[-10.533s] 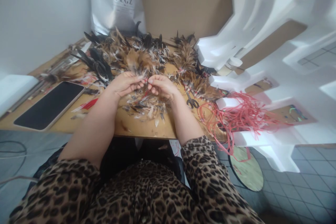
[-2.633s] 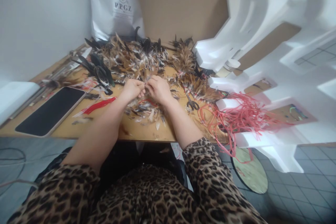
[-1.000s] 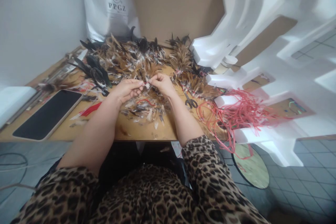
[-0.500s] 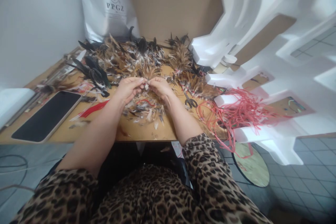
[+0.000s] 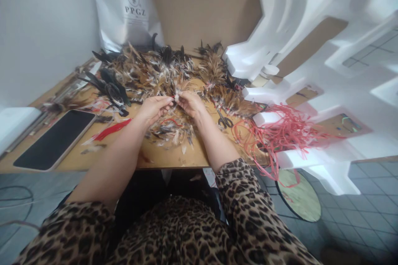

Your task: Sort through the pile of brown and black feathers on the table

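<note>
Over the middle of the table my left hand (image 5: 155,109) pinches the end of a thin red string close to a feather bundle. Beside it, my right hand (image 5: 190,104) is closed on the white quill end of that brown feather bundle (image 5: 179,84), whose tips fan away from me. The fingertips of both hands are slightly apart, and the string between them is too small to follow. Loose brown and white feathers (image 5: 174,136) lie under the hands, with a short red string (image 5: 171,121) among them.
Feather bundles (image 5: 137,66) are heaped at the back. Black feathers (image 5: 108,87), red strips (image 5: 112,129) and a phone (image 5: 56,138) lie at left. Scissors (image 5: 225,121), tangled red string (image 5: 282,132) and white foam pieces (image 5: 242,60) are at right.
My left hand has drawn slightly left and down from the right hand, leaving a small gap. The right hand keeps its pinch on the feather bundle.
</note>
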The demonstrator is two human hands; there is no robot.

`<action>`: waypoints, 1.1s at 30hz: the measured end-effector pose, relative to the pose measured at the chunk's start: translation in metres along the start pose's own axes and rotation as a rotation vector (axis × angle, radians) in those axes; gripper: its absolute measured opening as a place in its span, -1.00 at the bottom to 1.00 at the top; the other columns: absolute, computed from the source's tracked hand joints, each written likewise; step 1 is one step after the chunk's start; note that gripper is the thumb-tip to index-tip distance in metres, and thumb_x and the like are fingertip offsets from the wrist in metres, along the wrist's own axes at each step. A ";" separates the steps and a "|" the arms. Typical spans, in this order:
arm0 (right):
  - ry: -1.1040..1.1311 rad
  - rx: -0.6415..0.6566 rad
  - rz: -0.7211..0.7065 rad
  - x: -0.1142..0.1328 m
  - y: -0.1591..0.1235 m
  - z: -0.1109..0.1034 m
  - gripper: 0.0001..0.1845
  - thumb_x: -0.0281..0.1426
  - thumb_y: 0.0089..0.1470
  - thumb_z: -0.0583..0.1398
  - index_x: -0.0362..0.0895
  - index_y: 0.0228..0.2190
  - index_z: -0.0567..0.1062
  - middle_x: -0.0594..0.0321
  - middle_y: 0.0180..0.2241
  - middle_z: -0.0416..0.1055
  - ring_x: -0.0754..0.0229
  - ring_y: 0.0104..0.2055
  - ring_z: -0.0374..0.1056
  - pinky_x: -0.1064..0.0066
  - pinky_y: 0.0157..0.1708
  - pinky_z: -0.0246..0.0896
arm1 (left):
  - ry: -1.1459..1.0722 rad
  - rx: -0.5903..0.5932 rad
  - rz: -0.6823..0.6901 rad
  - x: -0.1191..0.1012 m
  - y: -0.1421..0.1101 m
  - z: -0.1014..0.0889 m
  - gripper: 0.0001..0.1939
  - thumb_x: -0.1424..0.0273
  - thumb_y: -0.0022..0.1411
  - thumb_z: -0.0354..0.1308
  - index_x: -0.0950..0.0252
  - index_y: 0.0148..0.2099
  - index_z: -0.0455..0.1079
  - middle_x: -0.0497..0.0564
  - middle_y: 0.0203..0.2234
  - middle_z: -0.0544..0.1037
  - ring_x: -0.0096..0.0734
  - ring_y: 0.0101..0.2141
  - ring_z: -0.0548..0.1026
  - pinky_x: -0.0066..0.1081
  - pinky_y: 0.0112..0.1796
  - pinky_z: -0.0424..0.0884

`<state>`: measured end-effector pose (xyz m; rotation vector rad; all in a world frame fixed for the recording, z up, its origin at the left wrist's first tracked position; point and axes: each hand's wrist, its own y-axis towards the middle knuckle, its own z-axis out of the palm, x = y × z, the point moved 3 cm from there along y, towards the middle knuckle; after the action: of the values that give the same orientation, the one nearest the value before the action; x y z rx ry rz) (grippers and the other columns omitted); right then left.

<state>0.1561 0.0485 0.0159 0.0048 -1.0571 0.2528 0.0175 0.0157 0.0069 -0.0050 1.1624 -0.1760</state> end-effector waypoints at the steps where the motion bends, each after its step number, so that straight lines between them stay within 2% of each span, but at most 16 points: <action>1: -0.003 -0.003 -0.006 -0.001 0.000 0.001 -0.80 -0.49 -0.24 0.28 -0.19 -0.63 0.31 0.39 -0.65 0.38 0.43 -0.55 0.29 0.58 -0.44 0.24 | -0.008 -0.018 0.006 0.001 0.001 -0.001 -0.77 0.44 -0.14 0.35 0.47 -0.38 0.49 0.03 -0.55 0.51 -0.70 -0.64 0.37 -0.67 -0.62 0.28; 6: -0.019 -0.017 -0.011 -0.007 0.000 0.005 -0.76 -0.48 -0.29 0.31 -0.18 -0.64 0.30 0.40 -0.66 0.35 0.43 -0.55 0.28 0.55 -0.42 0.25 | -0.026 -0.066 0.023 0.003 0.004 -0.003 -0.80 0.45 -0.14 0.34 0.46 -0.40 0.48 0.01 -0.58 0.50 -0.71 -0.65 0.36 -0.68 -0.62 0.26; 12: -0.085 0.020 -0.010 -0.007 -0.002 0.008 -0.75 -0.45 -0.31 0.32 -0.18 -0.66 0.30 0.43 -0.71 0.30 0.43 -0.58 0.24 0.55 -0.45 0.21 | 0.086 -0.161 0.145 -0.004 0.001 -0.003 -0.81 0.39 -0.11 0.32 0.43 -0.45 0.48 0.00 -0.62 0.48 -0.67 -0.68 0.35 -0.64 -0.66 0.20; 15: -0.102 0.038 0.011 -0.009 -0.003 0.009 -0.76 -0.46 -0.33 0.32 -0.19 -0.66 0.31 0.41 -0.71 0.32 0.43 -0.58 0.25 0.56 -0.47 0.20 | 0.044 -0.141 0.186 -0.006 0.001 -0.001 -0.82 0.38 -0.09 0.31 0.43 -0.47 0.48 -0.02 -0.66 0.46 -0.66 -0.67 0.35 -0.64 -0.65 0.20; 21: -0.081 0.087 0.060 -0.015 -0.004 0.011 -0.74 -0.47 -0.31 0.32 -0.19 -0.66 0.30 0.38 -0.67 0.36 0.43 -0.54 0.28 0.56 -0.43 0.23 | -0.102 0.000 0.191 -0.006 -0.001 0.006 -0.81 0.36 -0.05 0.30 0.43 -0.43 0.48 -0.01 -0.63 0.47 -0.68 -0.62 0.37 -0.66 -0.60 0.24; 25: -0.083 0.106 0.112 -0.018 -0.002 0.006 -0.73 -0.46 -0.32 0.35 -0.19 -0.63 0.31 0.37 -0.65 0.37 0.41 -0.53 0.30 0.54 -0.41 0.26 | -0.051 -0.021 0.162 -0.004 0.000 0.003 -0.78 0.32 -0.03 0.28 0.42 -0.41 0.46 0.03 -0.60 0.50 -0.64 -0.61 0.40 -0.63 -0.56 0.30; 29: -0.244 0.076 0.100 -0.017 -0.001 -0.001 -0.79 -0.43 -0.28 0.34 -0.21 -0.62 0.40 0.33 -0.63 0.39 0.40 -0.54 0.30 0.54 -0.45 0.24 | 0.057 -0.044 0.155 0.000 0.004 -0.003 -0.76 0.31 -0.04 0.28 0.44 -0.44 0.46 0.07 -0.61 0.51 -0.60 -0.62 0.42 -0.62 -0.56 0.33; 33: -0.593 0.029 -0.007 -0.010 -0.001 -0.007 -0.88 -0.40 -0.19 0.26 -0.21 -0.59 0.46 0.34 -0.64 0.38 0.40 -0.60 0.22 0.54 -0.55 0.13 | 0.151 -0.072 0.143 0.006 0.008 -0.008 -0.76 0.32 -0.08 0.30 0.46 -0.49 0.45 0.07 -0.64 0.50 -0.59 -0.64 0.42 -0.58 -0.54 0.36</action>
<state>0.1570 0.0466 0.0037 0.1159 -1.6425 0.2668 0.0140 0.0237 -0.0024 0.0283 1.3143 -0.0076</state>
